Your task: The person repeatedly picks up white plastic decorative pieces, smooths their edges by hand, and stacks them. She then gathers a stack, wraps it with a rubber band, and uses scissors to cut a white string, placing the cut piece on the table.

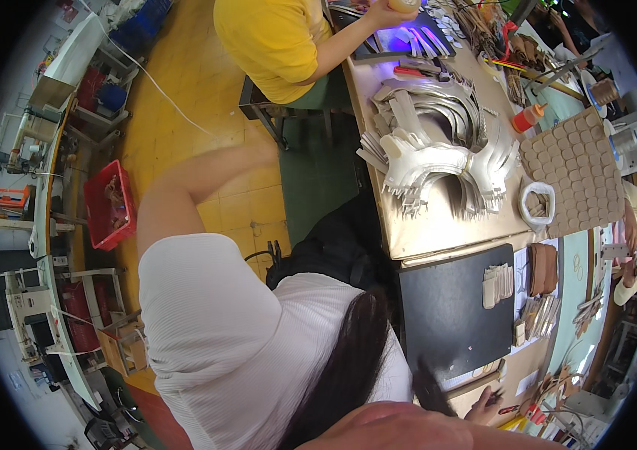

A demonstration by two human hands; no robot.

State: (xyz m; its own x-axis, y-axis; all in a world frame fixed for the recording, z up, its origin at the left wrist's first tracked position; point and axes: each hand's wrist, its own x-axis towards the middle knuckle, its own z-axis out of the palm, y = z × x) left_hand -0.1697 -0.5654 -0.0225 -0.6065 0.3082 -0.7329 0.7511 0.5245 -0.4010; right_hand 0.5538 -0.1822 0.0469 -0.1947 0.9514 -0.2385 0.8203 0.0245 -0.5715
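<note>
A person in a white ribbed top leans beside a long workbench (446, 232). The right hand (483, 411) rests at the bench's near edge, by a black bristled brush (429, 388). Its fingers appear curled, but the rim blur leaves it unclear whether they are closed on anything. The left hand (267, 154) stretches out over the yellow floor toward a dark chair (258, 105), and its grip cannot be made out.

A flat black rectangular mat (446, 307) lies just above the brush, with a small stack of pale strips (497, 285) on its far corner. On the floor to the left stands a red plastic crate (108, 206) holding brownish pieces. Further along the bench, a white-rimmed round bag (536, 204) holds tan cut-outs, beside a brown board covered in small rounded tiles (581, 169). An orange squeeze bottle with a white cap (528, 118) stands near a heap of curved silver cut pieces (438, 142). A co-worker in a yellow shirt (273, 37) sits at the far end.
</note>
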